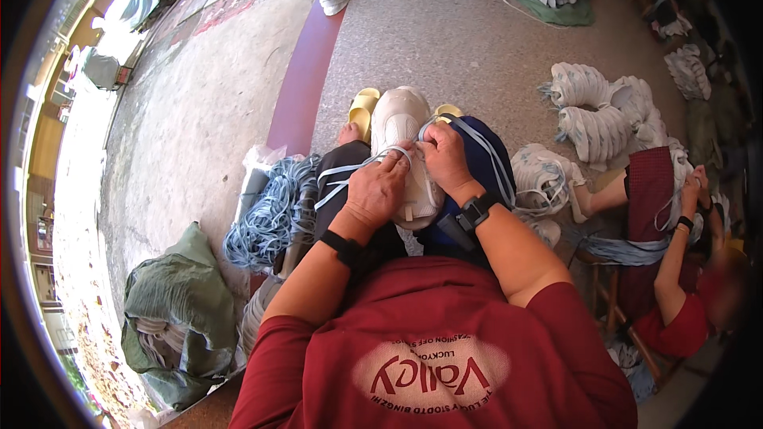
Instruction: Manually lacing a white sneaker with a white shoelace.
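Note:
A whitish shoe upper [400, 111] lies lengthwise in my lap, its toe pointing away from me. Light-blue shoelace [343, 168] runs across its lacing area and trails to the left over my dark trouser leg. My left hand [380, 191] rests on the near part of the upper, its fingertips pinched on the lace. Close by on the right, my right hand [447, 157] has bent fingers closed at the lace by the eyelets. Further lengths of blue lace [489, 155] hang over the dark blue cloth on my right thigh. The exact fingertip contact is partly hidden.
A heap of blue laces [274, 210] sits at my left, near a green sack [179, 310] with pale pieces inside. Stacked white uppers [596, 135] stand on the floor at right. A co-worker [675, 270] sits at far right, hands working at laces. Yellow slippers [363, 111] are by my feet.

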The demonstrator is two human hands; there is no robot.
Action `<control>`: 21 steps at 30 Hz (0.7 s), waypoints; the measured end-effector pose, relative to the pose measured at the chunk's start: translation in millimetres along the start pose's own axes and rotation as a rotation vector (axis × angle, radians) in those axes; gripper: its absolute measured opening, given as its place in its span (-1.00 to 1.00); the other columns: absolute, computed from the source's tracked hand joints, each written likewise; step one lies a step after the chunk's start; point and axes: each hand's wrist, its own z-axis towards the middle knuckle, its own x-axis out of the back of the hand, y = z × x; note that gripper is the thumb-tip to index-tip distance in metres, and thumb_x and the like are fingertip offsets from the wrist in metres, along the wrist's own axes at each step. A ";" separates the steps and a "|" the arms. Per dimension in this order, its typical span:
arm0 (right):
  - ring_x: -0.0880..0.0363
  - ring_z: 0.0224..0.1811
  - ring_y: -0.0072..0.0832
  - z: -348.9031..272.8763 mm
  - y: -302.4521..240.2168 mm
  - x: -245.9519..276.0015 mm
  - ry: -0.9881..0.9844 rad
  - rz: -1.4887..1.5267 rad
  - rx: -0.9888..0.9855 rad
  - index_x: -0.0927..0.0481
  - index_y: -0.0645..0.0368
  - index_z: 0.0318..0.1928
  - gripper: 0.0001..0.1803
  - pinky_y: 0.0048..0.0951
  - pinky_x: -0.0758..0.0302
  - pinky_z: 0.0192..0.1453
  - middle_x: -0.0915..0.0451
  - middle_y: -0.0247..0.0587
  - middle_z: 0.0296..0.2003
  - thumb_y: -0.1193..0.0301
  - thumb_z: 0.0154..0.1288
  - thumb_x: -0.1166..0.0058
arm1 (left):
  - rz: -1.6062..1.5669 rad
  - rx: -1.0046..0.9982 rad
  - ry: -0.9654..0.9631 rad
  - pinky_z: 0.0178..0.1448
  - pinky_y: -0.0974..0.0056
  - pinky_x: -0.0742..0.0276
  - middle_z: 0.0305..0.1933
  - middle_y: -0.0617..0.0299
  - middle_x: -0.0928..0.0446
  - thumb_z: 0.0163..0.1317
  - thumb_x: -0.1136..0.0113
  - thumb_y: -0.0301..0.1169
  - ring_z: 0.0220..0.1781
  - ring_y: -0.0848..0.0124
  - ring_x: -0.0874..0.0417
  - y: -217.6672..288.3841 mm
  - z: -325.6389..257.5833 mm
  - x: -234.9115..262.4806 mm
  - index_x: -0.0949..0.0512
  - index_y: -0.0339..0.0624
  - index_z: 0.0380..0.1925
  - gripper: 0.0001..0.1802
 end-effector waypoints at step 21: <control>-0.50 -0.16 -0.02 -13.7 -42.4 25.9 -0.410 -0.498 0.065 -0.48 0.30 -0.26 -0.76 -0.17 -0.50 -0.10 -0.48 0.10 -0.23 0.43 0.04 -0.07 | -0.083 -0.055 0.076 -0.25 0.29 -0.57 -0.10 0.21 -0.56 0.04 -0.04 -0.39 -0.31 0.31 -0.64 0.7 -13.4 -5.2 -0.54 -0.17 -0.18 -0.70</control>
